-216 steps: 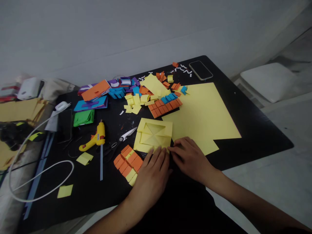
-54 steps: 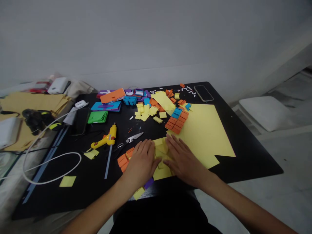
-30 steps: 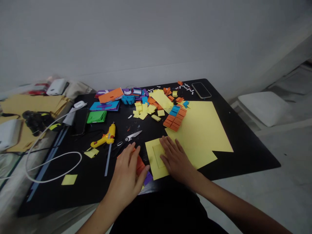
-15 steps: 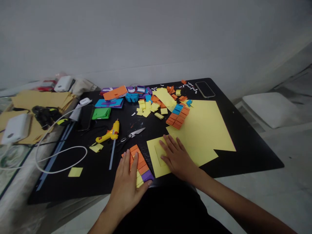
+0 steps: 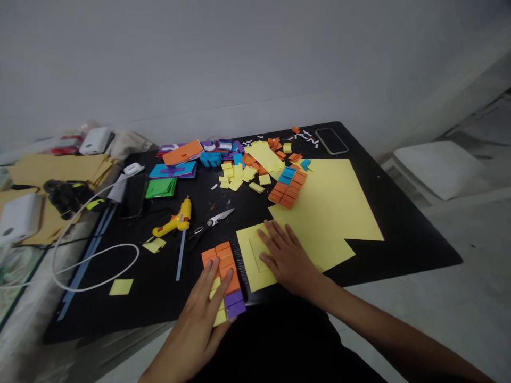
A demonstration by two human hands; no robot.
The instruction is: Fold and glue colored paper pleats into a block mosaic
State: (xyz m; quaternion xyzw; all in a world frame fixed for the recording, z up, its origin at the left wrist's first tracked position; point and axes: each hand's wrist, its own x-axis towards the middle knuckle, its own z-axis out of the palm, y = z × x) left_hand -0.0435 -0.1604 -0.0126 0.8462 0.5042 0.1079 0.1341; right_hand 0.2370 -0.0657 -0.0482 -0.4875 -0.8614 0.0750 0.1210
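My right hand [image 5: 285, 258] lies flat, fingers spread, on a folded yellow paper square [image 5: 250, 260] near the front edge of the black table [image 5: 399, 213]. My left hand [image 5: 203, 314] rests open, fingertips on a strip of orange, yellow and purple paper tiles [image 5: 224, 276] just left of the square. A large yellow sheet [image 5: 331, 207] lies to the right of the square, partly under my right hand.
A yellow glue gun [image 5: 173, 223] and scissors [image 5: 209, 222] lie left of centre. Heaps of coloured paper pieces [image 5: 239, 165], an orange-and-blue tile block [image 5: 288, 187] and a phone [image 5: 331, 141] are farther back. A white cable [image 5: 96, 266] loops at the left.
My left hand left the yellow square and moved onto the tile strip, sliding back toward the table's front edge. My right hand stays flat on the now flattened square.
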